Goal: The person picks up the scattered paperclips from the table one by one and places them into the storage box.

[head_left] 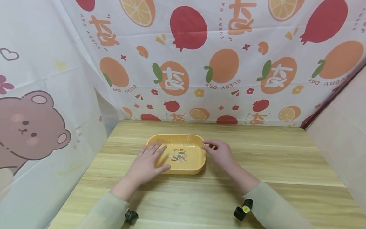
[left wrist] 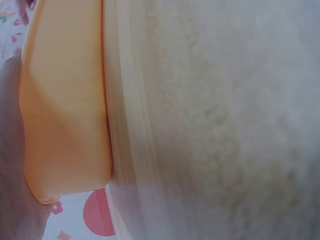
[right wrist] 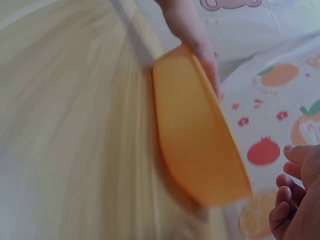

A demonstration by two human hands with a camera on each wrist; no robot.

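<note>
A yellow rectangular tray [head_left: 171, 171] stands on the wooden table, with several small coloured paper clips [head_left: 180, 156] lying loosely on its floor. My left hand [head_left: 147, 163] lies across the tray's left end in the head view, its fingers spread and the thumb over the front rim. The left wrist view shows the tray's outer wall [left wrist: 67, 100] beside that hand. At the opposite end, my right hand [head_left: 220, 152] has its thumb and forefinger close to the right rim, slightly parted. Loosely bent fingers [right wrist: 284, 197] show in the right wrist view, with nothing visible between them.
The wooden table [head_left: 271, 178] extends around the tray. A fruit-print cloth [head_left: 194, 79] hangs along its back edge, and a white cloth with a bear print [head_left: 31, 127] hangs at the left. Small black cameras sit at both sleeve cuffs.
</note>
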